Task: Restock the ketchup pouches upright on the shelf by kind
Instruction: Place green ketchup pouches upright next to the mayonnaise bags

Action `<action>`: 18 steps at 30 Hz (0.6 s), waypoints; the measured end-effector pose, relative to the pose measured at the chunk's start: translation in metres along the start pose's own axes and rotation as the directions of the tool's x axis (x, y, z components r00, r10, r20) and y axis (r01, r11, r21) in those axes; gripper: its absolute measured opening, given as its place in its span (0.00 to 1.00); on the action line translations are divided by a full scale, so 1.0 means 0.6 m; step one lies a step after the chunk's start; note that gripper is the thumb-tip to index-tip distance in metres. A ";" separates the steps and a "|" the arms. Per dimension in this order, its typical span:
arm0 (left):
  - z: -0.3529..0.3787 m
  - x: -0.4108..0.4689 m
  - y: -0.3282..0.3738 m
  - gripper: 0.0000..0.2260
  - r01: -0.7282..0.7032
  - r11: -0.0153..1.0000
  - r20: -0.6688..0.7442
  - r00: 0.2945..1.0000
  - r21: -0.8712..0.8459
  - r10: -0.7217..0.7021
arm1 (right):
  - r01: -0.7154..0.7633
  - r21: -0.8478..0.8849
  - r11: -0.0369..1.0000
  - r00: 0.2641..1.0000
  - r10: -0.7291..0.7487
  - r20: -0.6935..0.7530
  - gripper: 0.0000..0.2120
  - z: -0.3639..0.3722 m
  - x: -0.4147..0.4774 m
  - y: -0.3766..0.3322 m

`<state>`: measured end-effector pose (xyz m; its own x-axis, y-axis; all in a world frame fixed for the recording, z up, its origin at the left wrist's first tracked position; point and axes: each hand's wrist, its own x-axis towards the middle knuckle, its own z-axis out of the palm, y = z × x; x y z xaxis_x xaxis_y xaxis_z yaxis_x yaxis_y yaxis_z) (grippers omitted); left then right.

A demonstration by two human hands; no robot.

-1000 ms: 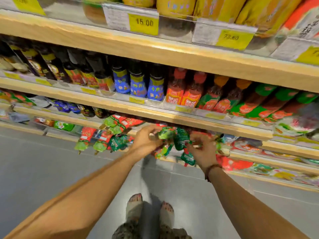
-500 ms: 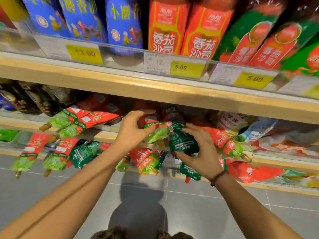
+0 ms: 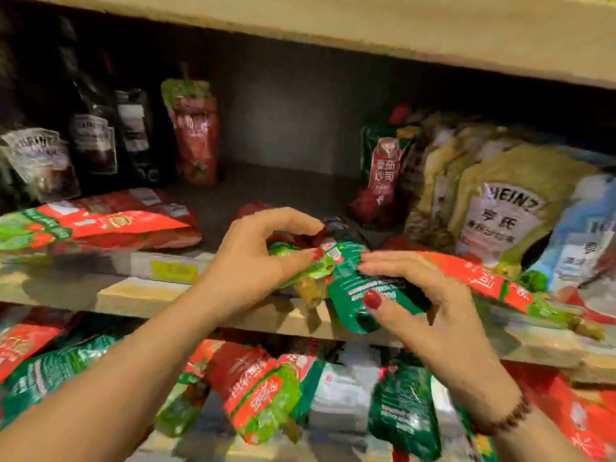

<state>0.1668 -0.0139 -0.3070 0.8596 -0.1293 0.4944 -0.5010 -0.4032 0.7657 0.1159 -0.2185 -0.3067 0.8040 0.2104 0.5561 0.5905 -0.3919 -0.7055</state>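
Left hand (image 3: 253, 261) is pinching a light-green ketchup pouch (image 3: 310, 273) at the shelf (image 3: 143, 295) front edge, grip closed on it. Right hand (image 3: 430, 305) is clasping a dark green pouch (image 3: 350, 291), fingers curled round it, overhanging that edge.

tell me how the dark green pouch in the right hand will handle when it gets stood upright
Probably floppy: the dark green pouch creases and bends in the right hand. Its glossy film looks somewhat slippery. It may stand if settled on its base, as the red pouch at the back does, but could easily slump over.
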 end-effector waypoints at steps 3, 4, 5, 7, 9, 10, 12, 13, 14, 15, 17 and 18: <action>0.006 0.001 -0.004 0.12 -0.008 1.000 -0.006 1.000 0.025 0.008 | 0.007 -0.010 1.000 0.987 -0.006 0.158 0.21 -0.024 0.002 0.002; 0.006 0.002 -0.003 0.12 -0.008 0.999 0.002 1.000 0.034 0.008 | 0.017 -0.041 0.999 0.971 -0.007 0.238 0.24 -0.035 0.000 0.003; 0.005 0.003 0.000 0.12 -0.006 0.999 0.015 1.000 0.043 0.005 | 0.046 -0.089 0.995 0.953 -0.017 0.302 0.27 -0.044 -0.002 0.006; -0.001 0.008 0.005 0.12 -0.006 0.997 0.045 0.999 0.073 0.003 | 0.136 -0.193 0.972 0.941 -0.066 0.332 0.27 -0.052 -0.004 0.014; -0.009 0.014 0.012 0.11 -0.016 0.995 0.073 0.997 0.095 0.009 | 0.203 -0.244 0.948 0.952 -0.133 0.275 0.20 -0.053 -0.002 0.020; -0.014 0.018 0.017 0.11 -0.011 0.997 0.092 0.996 0.082 0.004 | 0.206 -0.250 0.946 0.958 -0.142 0.250 0.20 -0.053 0.001 0.020; -0.025 0.026 0.031 0.12 -0.002 0.998 0.140 0.990 0.061 -0.007 | 0.181 -0.249 0.951 0.966 -0.124 0.229 0.26 -0.053 0.010 0.017; -0.030 0.031 0.038 0.13 -0.011 0.998 0.169 0.986 0.069 -0.001 | 0.171 -0.234 0.957 0.968 -0.120 0.219 0.27 -0.054 0.015 0.014; -0.036 0.036 0.044 0.15 -0.026 0.996 0.206 0.978 0.082 0.009 | 0.166 -0.209 0.964 0.971 -0.123 0.205 0.25 -0.056 0.023 0.009; -0.042 0.041 0.049 0.18 -0.041 0.995 0.248 0.969 0.092 0.017 | 0.163 -0.177 0.971 0.974 -0.131 0.183 0.22 -0.058 0.032 0.002; -0.053 0.052 0.054 0.22 -0.060 0.995 0.318 0.948 0.085 0.030 | 0.162 -0.122 0.979 0.982 -0.148 0.113 0.12 -0.063 0.054 -0.015; -0.057 0.057 0.054 0.23 -0.063 0.996 0.345 0.938 0.068 0.036 | 0.158 -0.108 0.981 0.986 -0.151 0.074 0.10 -0.065 0.067 -0.022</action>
<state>0.1766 -0.0007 -0.2511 0.8228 -0.4485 0.3492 -0.5464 -0.4548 0.7033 0.1376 -0.2402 -0.2581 0.7088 0.3325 0.6221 0.6991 -0.4485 -0.5569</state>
